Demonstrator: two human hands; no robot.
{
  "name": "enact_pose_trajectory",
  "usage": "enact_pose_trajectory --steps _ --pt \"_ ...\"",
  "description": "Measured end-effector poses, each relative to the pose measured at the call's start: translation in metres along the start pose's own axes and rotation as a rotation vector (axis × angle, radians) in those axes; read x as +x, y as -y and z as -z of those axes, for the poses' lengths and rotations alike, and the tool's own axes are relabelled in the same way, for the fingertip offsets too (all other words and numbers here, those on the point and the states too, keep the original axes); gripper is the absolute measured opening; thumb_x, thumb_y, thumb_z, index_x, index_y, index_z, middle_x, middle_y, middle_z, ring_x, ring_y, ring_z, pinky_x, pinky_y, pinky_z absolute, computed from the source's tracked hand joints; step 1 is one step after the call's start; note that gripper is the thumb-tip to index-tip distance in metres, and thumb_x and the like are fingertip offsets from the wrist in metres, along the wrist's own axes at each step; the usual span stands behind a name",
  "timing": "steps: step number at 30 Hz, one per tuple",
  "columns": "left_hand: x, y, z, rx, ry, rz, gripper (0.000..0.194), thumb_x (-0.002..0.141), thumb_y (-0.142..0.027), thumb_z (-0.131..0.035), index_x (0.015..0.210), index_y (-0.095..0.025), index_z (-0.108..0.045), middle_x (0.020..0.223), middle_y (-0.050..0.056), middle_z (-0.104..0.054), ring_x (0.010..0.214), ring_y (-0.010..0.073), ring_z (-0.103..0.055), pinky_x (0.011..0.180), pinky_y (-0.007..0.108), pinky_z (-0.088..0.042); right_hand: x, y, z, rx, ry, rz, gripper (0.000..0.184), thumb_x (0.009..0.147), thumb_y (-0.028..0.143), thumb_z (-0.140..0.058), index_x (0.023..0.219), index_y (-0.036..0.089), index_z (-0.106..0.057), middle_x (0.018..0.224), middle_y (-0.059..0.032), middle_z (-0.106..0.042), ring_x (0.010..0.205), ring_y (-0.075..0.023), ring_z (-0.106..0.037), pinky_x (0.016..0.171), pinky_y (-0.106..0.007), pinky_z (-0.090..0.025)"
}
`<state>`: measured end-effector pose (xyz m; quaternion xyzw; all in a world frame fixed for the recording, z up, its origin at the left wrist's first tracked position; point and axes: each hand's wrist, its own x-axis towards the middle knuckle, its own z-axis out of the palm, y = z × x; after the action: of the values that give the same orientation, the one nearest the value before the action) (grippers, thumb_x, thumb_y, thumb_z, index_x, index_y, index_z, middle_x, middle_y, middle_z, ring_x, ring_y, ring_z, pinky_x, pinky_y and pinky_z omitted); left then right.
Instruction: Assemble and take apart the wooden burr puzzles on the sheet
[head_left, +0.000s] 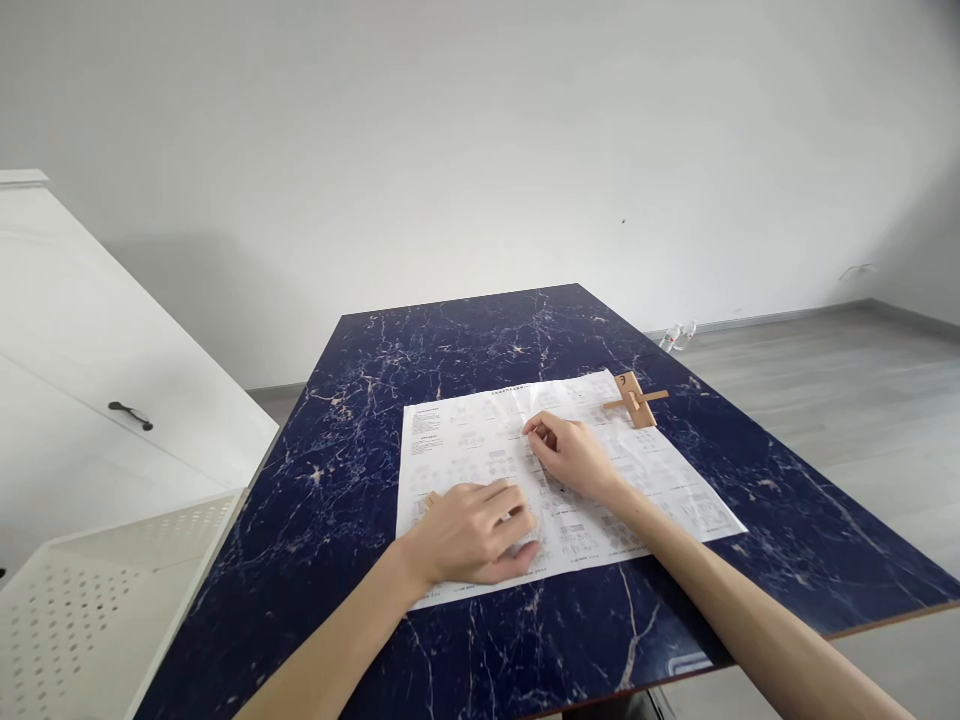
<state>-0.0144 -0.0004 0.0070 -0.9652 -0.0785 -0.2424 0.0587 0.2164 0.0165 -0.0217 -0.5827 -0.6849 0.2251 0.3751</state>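
A large white printed sheet (465, 460) with small diagrams lies on the table beneath both hands. My left hand (476, 530) rests low over its left part, fingers bent and thumb apart, with nothing visible in its grasp. Part of a small wooden piece (432, 500) shows behind that hand; the rest is hidden. Farther up, near the sheet's middle, my right hand (574, 455) is closed, fingertips and thumb drawn together; whatever they hold, if anything, is too small to name. A flat wooden block (627, 386) marked like a 3, with crossing wooden sticks, sits at the sheet's upper right edge.
The dark blue marble-patterned table (450, 345) reaches toward a pale wall. On the left are a white cabinet (90, 380) with a black handle and a white perforated container (67, 620). Clear plastic bottles (677, 336) stand beyond the table's right edge.
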Motion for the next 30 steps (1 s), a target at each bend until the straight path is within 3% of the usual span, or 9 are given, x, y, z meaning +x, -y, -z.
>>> enact_pose_trajectory --steps 5,9,13,16,18,21,24,28,30 --pt "0.005 -0.002 0.002 -0.118 -0.147 0.122 0.013 0.103 -0.027 -0.059 0.095 -0.017 -0.06 0.089 0.005 -0.067 0.078 0.0177 -0.06 0.071 0.033 -0.051 0.0 0.0 0.0 -0.001 -0.009 0.015 0.013 0.097 0.025 -0.052 0.098 0.022 -0.064 0.066 0.0032 -0.065 0.057 -0.017 -0.057 0.059 -0.03 -0.041" --pt "0.003 0.002 0.006 -0.246 -0.261 0.396 0.022 0.108 -0.018 -0.044 0.095 -0.019 -0.061 0.09 0.004 -0.069 0.085 0.019 -0.061 0.085 0.038 -0.046 -0.003 0.002 0.0 0.008 0.002 0.036 0.014 0.099 0.027 -0.052 0.1 0.022 -0.064 0.068 0.0023 -0.066 0.059 -0.0174 -0.059 0.059 -0.03 -0.041" --pt "0.005 0.002 0.008 -0.368 -0.425 0.672 0.036 0.112 -0.02 -0.032 0.095 -0.02 -0.064 0.092 0.004 -0.069 0.091 0.0203 -0.062 0.092 0.041 -0.042 -0.009 0.013 -0.001 0.035 0.089 0.085 0.014 0.102 0.029 -0.053 0.103 0.023 -0.066 0.078 -0.0001 -0.07 0.061 -0.0167 -0.059 0.059 -0.031 -0.044" --pt "0.007 0.004 0.009 -0.514 -0.511 0.831 0.043 0.115 -0.03 -0.028 0.094 -0.021 -0.064 0.093 0.005 -0.067 0.093 0.0211 -0.061 0.091 0.039 -0.043 -0.014 0.025 -0.003 0.066 0.14 0.179 0.011 0.099 0.032 -0.062 0.104 0.023 -0.066 0.092 -0.0034 -0.072 0.075 -0.0189 -0.065 0.068 -0.033 -0.05" --pt "0.007 0.006 0.009 -0.618 -0.543 0.898 0.045 0.115 -0.036 -0.027 0.093 -0.021 -0.063 0.093 0.005 -0.066 0.094 0.0217 -0.06 0.091 0.038 -0.044 -0.017 0.031 -0.004 0.103 0.212 0.284 0.022 0.096 0.035 -0.07 0.112 0.023 -0.065 0.107 -0.0067 -0.072 0.094 -0.0228 -0.067 0.081 -0.037 -0.054" --pt "0.006 0.007 0.008 -0.732 -0.57 0.95 0.047 0.114 -0.039 -0.027 0.091 -0.021 -0.063 0.093 0.006 -0.065 0.095 0.0224 -0.058 0.094 0.037 -0.043 -0.021 0.035 -0.006 0.154 0.331 0.406 0.058 0.085 0.047 -0.085 0.131 0.024 -0.06 0.129 -0.0111 -0.068 0.118 -0.0287 -0.064 0.1 -0.044 -0.053" --pt "0.006 0.009 0.008 -0.911 -0.632 0.948 0.045 0.112 -0.039 -0.028 0.092 -0.02 -0.063 0.095 0.007 -0.062 0.097 0.0234 -0.056 0.096 0.038 -0.043 -0.023 0.035 -0.009 0.144 0.385 0.483 0.087 0.072 0.055 -0.094 0.144 0.024 -0.054 0.141 -0.0136 -0.062 0.129 -0.0325 -0.058 0.109 -0.049 -0.05" --pt "0.008 0.014 0.014 -1.277 -0.615 0.86 0.05 0.107 -0.048 -0.029 0.092 -0.017 -0.065 0.089 0.008 -0.059 0.084 0.0234 -0.056 0.087 0.04 -0.047 -0.023 0.034 -0.011 0.101 0.397 0.527 0.086 0.07 0.053 -0.095 0.143 0.023 -0.059 0.141 -0.0139 -0.06 0.132 -0.0335 -0.055 0.112 -0.05 -0.049" --pt "0.007 0.018 0.015 -1.306 -0.623 0.856 0.052 0.106 -0.051 -0.03 0.089 -0.017 -0.066 0.086 0.008 -0.059 0.08 0.0227 -0.056 0.083 0.04 -0.049 -0.023 0.035 -0.01 0.103 0.404 0.521 0.077 0.072 0.052 -0.094 0.138 0.024 -0.065 0.139 -0.0129 -0.061 0.129 -0.033 -0.057 0.11 -0.049 -0.05"
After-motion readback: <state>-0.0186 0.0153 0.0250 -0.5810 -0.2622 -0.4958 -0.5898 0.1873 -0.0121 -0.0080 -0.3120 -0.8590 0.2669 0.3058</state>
